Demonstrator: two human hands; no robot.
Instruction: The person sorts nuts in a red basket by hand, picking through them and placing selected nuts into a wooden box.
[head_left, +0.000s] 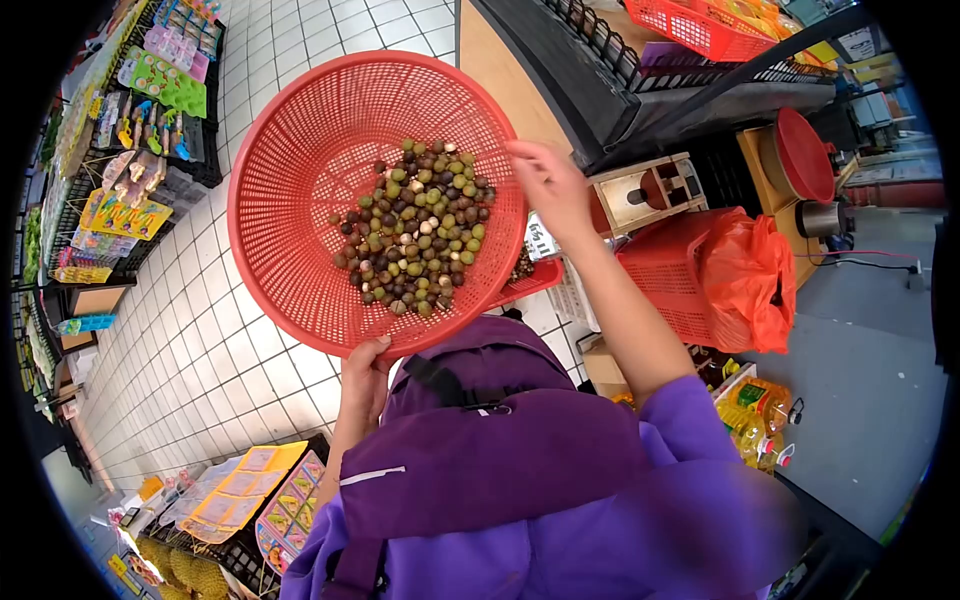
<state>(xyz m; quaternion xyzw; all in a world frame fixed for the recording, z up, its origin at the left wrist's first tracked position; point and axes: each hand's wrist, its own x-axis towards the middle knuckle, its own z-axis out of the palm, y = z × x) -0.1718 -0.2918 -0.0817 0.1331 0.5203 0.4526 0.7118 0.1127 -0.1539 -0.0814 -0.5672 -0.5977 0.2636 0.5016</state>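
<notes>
A big red plastic colander basket (290, 230), tilted toward me, fills the upper middle of the head view. Small round green and brown fruits or nuts (415, 235), with a few pale ones, lie in a heap inside it; I cannot tell their exact kind. My left hand (368, 372) grips the near rim from below, thumb on top. At the right rim is my right hand (552, 185), slightly blurred, its fingers apart and reaching over the edge. Whether they touch the rim is unclear. Below that hand, a smaller red basket (535, 285) is partly hidden.
To the right stand a red crate (665, 265) with an orange plastic bag (750, 280) and oil bottles (755, 415). Display racks (165, 80) hang at the left. A black-edged counter (590, 90) lies ahead, above the white tiled floor (180, 340).
</notes>
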